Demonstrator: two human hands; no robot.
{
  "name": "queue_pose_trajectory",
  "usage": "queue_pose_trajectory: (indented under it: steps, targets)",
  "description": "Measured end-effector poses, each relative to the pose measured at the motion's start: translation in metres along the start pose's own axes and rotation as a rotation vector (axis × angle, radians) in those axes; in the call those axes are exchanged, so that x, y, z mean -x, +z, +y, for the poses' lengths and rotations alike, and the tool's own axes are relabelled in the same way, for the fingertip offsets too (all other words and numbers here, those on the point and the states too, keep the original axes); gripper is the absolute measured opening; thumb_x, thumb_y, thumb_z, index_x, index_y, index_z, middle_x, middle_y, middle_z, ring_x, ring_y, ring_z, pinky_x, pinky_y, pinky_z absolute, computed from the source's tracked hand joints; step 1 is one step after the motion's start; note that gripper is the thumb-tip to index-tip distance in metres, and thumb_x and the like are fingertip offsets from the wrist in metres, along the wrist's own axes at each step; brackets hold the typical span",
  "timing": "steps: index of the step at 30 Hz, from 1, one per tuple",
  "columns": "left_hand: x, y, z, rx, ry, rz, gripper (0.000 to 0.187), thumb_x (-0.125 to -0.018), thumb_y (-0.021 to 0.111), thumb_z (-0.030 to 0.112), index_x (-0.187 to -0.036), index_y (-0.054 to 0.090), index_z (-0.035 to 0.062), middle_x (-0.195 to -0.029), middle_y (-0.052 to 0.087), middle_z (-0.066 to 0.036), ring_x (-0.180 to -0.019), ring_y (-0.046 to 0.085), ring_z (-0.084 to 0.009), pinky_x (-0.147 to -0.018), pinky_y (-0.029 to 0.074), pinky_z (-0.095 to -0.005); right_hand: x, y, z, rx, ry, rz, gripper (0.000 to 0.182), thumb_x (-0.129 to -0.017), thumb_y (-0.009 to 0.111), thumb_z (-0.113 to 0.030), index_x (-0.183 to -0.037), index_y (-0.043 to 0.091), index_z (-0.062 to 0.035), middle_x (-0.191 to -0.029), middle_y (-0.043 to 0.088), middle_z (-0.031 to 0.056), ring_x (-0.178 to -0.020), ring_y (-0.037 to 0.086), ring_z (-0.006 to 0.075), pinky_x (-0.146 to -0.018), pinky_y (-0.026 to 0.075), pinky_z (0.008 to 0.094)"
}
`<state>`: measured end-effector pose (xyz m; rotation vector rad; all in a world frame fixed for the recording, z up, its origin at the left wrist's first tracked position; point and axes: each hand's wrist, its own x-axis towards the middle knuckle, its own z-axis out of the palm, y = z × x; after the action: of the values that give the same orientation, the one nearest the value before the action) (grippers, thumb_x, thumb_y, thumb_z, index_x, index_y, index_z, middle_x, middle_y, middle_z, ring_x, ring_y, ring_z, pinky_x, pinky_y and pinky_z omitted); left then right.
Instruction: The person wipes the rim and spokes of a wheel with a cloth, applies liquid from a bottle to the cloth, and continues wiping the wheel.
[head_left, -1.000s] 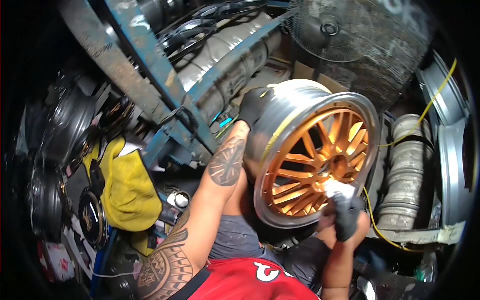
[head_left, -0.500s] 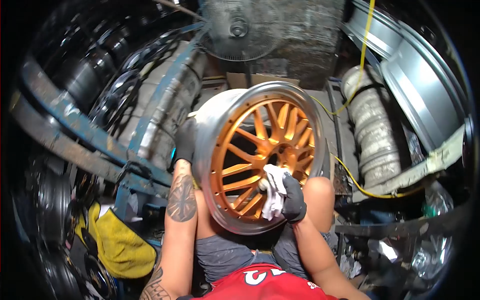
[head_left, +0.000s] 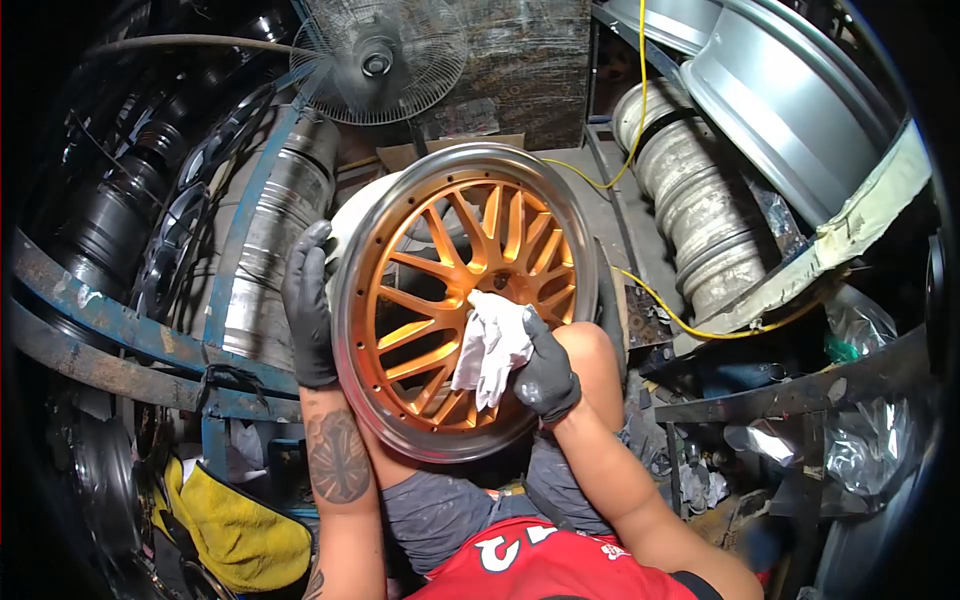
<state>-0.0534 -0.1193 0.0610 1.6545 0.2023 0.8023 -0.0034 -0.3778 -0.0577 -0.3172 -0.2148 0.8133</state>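
Observation:
A wheel rim (head_left: 352, 330) with bronze spokes and a polished lip leans tilted between my knees, its face toward me. My right hand (head_left: 548, 368), in a dark glove, is closed on a crumpled white cloth (head_left: 490, 345). The cloth lies against the spokes just below the hub. At the left side of the wheel, my gloved left hand (head_left: 308, 305) rests along the outer edge with its fingers stretched upward. Its thumb is hard to make out.
A caged fan (head_left: 378, 65) stands ahead. Wrapped stacked cylinders (head_left: 700, 190) and large silver rims (head_left: 790, 100) line the right side. Blue metal rails (head_left: 130, 310) run along the left, above a yellow cloth (head_left: 235, 525). A yellow cable (head_left: 643, 90) hangs at the right.
The view has swung right, so the surroundings sit farther left. The left fingers, earlier partly behind the wheel, now show stretched upward. The cloth stays on the spokes near the hub.

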Motion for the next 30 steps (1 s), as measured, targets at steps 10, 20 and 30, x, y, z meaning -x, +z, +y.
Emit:
queue_pose_trajectory:
  steps: [10, 20, 30]
  targets:
    - [0.052, 0.024, 0.074, -0.783, 0.578, -0.532, 0.067, -0.077, 0.079, 0.020, -0.139, 0.057, 0.0073, -0.128, 0.061, -0.016, -0.122, 0.056, -0.0351, -0.108, 0.040, -0.0455, 0.013, 0.027, 0.016, -0.246, 0.142, -0.139, 0.050, -0.110, 0.033, -0.034, -0.143, 0.048, 0.0000, -0.122, 0.065, 0.0098, -0.107, 0.064, 0.0205, -0.090, 0.055, 0.0371]
    - [0.066, 0.004, 0.082, -0.536, 0.366, -0.537, 0.049, -0.077, 0.079, 0.007, -0.124, 0.066, 0.0076, -0.095, 0.071, -0.010, -0.088, 0.067, -0.0286, -0.083, 0.051, -0.0381, 0.026, 0.085, 0.015, -0.223, 0.160, -0.026, 0.052, -0.110, 0.033, -0.035, -0.144, 0.045, 0.0020, -0.134, 0.060, 0.0148, -0.121, 0.060, 0.0253, -0.106, 0.047, 0.0414]
    - [0.147, 0.072, 0.058, -0.560, 0.517, -0.120, 0.021, -0.078, 0.069, 0.005, -0.098, 0.067, 0.0016, -0.092, 0.067, -0.015, -0.099, 0.064, -0.0372, -0.095, 0.046, -0.0450, 0.044, 0.063, 0.041, 0.443, -0.356, -0.122, 0.049, -0.106, 0.053, -0.027, -0.147, 0.045, -0.0012, -0.127, 0.062, 0.0044, -0.102, 0.062, 0.0102, -0.088, 0.051, 0.0249]
